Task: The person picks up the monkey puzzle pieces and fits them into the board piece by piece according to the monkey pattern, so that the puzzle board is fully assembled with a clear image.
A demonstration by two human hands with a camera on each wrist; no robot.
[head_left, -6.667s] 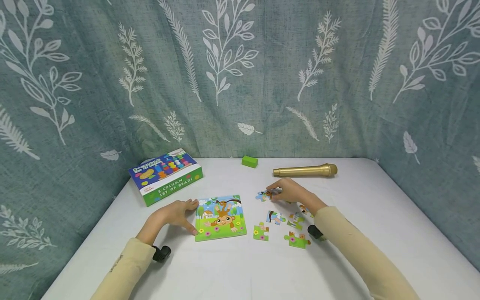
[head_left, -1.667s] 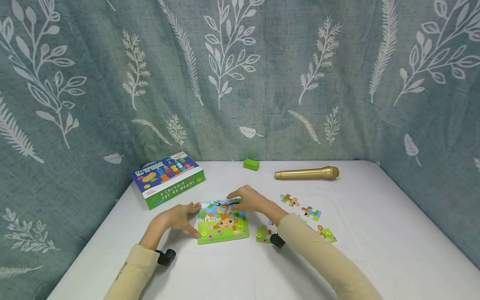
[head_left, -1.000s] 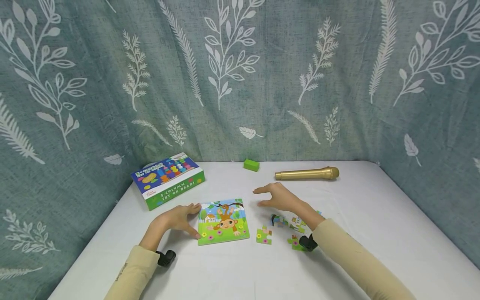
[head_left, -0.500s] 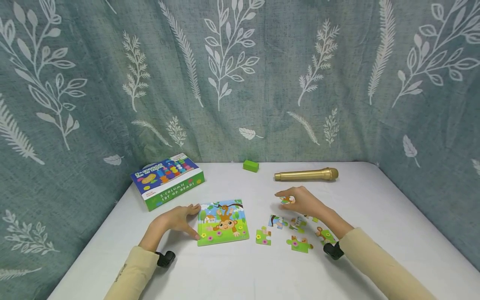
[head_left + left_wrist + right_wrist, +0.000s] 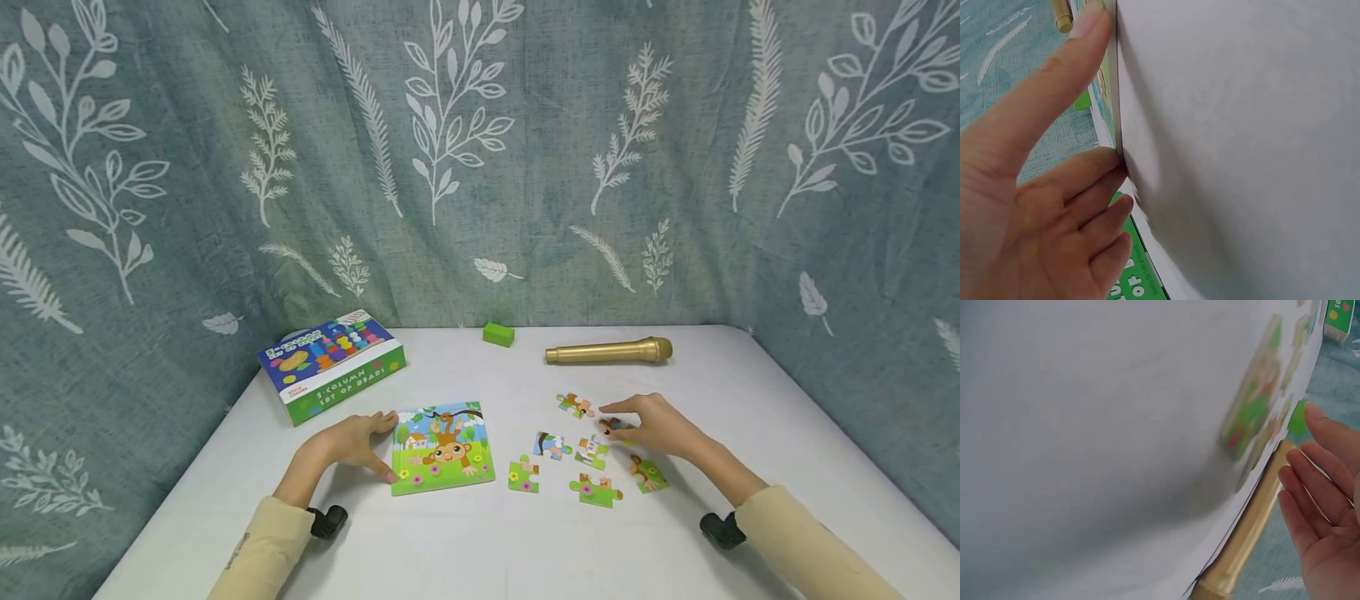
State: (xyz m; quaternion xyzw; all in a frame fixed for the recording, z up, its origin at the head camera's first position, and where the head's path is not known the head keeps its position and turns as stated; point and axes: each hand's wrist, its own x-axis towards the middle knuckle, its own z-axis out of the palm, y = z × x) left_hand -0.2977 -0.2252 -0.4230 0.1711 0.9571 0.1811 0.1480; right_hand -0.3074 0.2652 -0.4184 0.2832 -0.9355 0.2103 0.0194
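Note:
My left hand [image 5: 356,446] holds the left side of a square picture puzzle board [image 5: 442,450] showing a monkey hanging from a branch. Its thumb is at the near left corner and its fingers at the far left one; the left wrist view has the thumb [image 5: 1063,81] along the board's edge. Further right, my right hand [image 5: 656,425] hovers with thumb and fingers apart over a brown and blue jigsaw piece [image 5: 617,427], partly hiding it. Just left of its fingers lies a monkey-patterned piece [image 5: 575,406]. In the right wrist view nothing is between the fingers [image 5: 1300,472].
More loose pieces lie between the hands: a flower piece [image 5: 523,475], a branch piece [image 5: 551,446], a house piece [image 5: 591,452] and two green ones [image 5: 596,490] [image 5: 647,473]. Behind stand a bead-set box [image 5: 333,362], a green block [image 5: 498,334] and a gold toy microphone [image 5: 609,351].
My right hand carried a jigsaw piece to the board's far right part, let go, then moved right over the loose pieces. My left hand has stayed at the board's left edge.

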